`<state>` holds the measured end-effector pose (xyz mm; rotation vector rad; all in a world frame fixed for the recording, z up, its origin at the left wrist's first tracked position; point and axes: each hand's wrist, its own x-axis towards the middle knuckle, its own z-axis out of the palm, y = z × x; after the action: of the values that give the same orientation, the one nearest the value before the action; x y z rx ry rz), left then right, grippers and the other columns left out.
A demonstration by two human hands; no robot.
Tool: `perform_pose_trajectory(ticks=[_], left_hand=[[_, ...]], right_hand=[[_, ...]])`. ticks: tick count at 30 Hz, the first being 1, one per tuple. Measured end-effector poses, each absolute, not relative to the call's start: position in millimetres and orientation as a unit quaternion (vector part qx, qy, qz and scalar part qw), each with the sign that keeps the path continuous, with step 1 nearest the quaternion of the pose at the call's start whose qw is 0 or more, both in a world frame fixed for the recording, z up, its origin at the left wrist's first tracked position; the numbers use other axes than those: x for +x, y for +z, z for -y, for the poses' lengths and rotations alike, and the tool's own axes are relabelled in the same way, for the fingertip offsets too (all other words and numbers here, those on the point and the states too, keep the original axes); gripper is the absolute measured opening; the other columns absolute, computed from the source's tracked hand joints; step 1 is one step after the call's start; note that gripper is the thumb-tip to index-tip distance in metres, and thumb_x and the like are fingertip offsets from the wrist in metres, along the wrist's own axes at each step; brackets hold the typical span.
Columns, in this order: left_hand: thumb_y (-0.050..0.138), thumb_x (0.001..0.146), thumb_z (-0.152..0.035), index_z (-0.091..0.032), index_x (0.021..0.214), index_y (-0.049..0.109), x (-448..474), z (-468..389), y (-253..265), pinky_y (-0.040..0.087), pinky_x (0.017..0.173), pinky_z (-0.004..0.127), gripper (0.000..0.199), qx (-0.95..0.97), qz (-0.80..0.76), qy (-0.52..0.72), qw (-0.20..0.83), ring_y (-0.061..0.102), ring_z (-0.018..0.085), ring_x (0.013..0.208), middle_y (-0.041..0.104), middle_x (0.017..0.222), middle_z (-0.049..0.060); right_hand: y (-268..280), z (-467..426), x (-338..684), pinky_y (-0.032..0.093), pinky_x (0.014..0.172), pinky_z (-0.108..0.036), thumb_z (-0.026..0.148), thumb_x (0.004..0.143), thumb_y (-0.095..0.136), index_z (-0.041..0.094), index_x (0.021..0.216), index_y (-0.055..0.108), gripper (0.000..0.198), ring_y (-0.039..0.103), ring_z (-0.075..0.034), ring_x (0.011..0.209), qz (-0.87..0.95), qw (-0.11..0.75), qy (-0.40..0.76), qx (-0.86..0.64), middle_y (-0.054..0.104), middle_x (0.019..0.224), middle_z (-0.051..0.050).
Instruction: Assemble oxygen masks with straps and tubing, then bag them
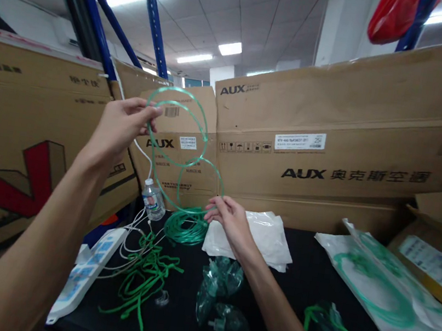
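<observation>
Raised at the left, my left hand (124, 124) pinches loops of thin, clear green tubing (206, 124). Lower down near the middle, my right hand (230, 219) has its fingers closed on another stretch of the same tubing. A fuller coil of green tubing (184, 229) lies on the black table just left of my right hand. Behind that hand is a stack of white plastic bags (270, 239). Several clear green masks (220, 281) sit below it. Tangled green elastic straps (146, 276) spread out left of the masks.
A water bottle (153, 201) stands beside a white power strip (88, 273) and its cables. To the right are bagged tubing (377, 288), a mask with a green strap (327, 328) and an opened carton (436, 253). Large cardboard panels (354, 135) wall the back.
</observation>
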<state>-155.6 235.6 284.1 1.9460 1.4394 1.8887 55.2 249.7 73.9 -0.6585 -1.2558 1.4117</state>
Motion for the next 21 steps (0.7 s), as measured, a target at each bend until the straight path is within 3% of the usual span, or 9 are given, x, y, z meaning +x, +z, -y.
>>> perform_pose_trajectory(ticks=[3,7,10,13,15,17,19,21], left_hand=[[0.078,0.081,-0.033,-0.023,0.084,0.071,-137.3,-230.8,302.8,0.043,0.066,0.034,0.013,0.598,-0.394,0.694,0.079,0.05,0.013,0.063,0.054,0.067,-0.004],[0.072,0.082,-0.022,-0.022,0.09,0.069,-106.9,-222.5,298.8,0.046,0.065,0.029,0.008,0.541,-0.314,0.762,0.167,0.049,0.01,0.061,0.05,0.065,-0.006],[0.073,0.079,-0.02,-0.023,0.098,0.07,-76.3,-212.1,258.6,0.044,0.057,0.026,0.019,0.522,-0.319,0.747,0.259,0.056,0.01,0.06,0.056,0.067,-0.005],[0.075,0.079,-0.026,-0.021,0.104,0.07,-41.7,-196.6,196.7,0.044,0.054,0.024,0.026,0.491,-0.349,0.703,0.378,0.061,0.012,0.059,0.058,0.065,-0.005],[0.074,0.082,-0.033,-0.02,0.108,0.068,-19.8,-183.9,155.8,0.043,0.053,0.023,0.03,0.465,-0.357,0.685,0.433,0.062,0.013,0.058,0.056,0.062,-0.006],[0.072,0.085,-0.039,-0.02,0.112,0.066,-0.2,-171.4,122.4,0.042,0.053,0.022,0.033,0.438,-0.359,0.675,0.474,0.062,0.013,0.058,0.053,0.061,-0.007],[0.071,0.086,-0.044,-0.021,0.115,0.066,16.7,-160.9,97.9,0.041,0.053,0.021,0.037,0.418,-0.357,0.663,0.508,0.061,0.013,0.057,0.051,0.061,-0.007],[0.072,0.085,-0.048,-0.022,0.116,0.065,31.7,-153.8,80.2,0.04,0.052,0.022,0.041,0.411,-0.352,0.647,0.537,0.06,0.013,0.056,0.051,0.061,-0.007]], right_hand=[[103.4,-241.4,93.4,0.059,0.072,-0.032,0.041,0.102,0.059,0.016,0.1,0.066,0.026,0.07,-0.014,0.072,0.526,0.599,0.554,-0.24,0.071,0.09,-0.002],[140.5,-218.9,158.5,0.052,0.057,-0.021,0.041,0.1,0.059,0.021,0.101,0.063,0.021,0.064,-0.009,0.057,0.528,0.666,0.472,-0.237,0.068,0.077,0.003],[163.8,-201.6,209.1,0.045,0.043,-0.02,0.048,0.098,0.061,0.024,0.103,0.063,0.025,0.057,-0.009,0.043,0.549,0.678,0.404,-0.276,0.067,0.067,0.005],[177.8,-189.9,256.9,0.043,0.039,-0.023,0.051,0.092,0.07,0.023,0.102,0.07,0.029,0.056,-0.011,0.038,0.596,0.644,0.339,-0.339,0.068,0.062,0.003],[181.1,-185.0,285.8,0.052,0.049,-0.026,0.047,0.084,0.08,0.022,0.098,0.078,0.029,0.064,-0.014,0.049,0.627,0.617,0.289,-0.378,0.073,0.069,-0.001],[181.8,-181.0,309.5,0.06,0.072,-0.033,0.048,0.081,0.081,0.024,0.093,0.083,0.027,0.074,-0.021,0.075,0.649,0.596,0.25,-0.401,0.08,0.084,-0.006],[182.3,-177.6,324.8,0.057,0.095,-0.043,0.056,0.085,0.072,0.026,0.082,0.085,0.032,0.073,-0.029,0.102,0.668,0.578,0.228,-0.409,0.081,0.102,-0.009],[184.3,-175.6,329.7,0.05,0.107,-0.051,0.057,0.087,0.069,0.027,0.076,0.084,0.036,0.07,-0.033,0.115,0.688,0.556,0.21,-0.416,0.08,0.112,-0.01]])
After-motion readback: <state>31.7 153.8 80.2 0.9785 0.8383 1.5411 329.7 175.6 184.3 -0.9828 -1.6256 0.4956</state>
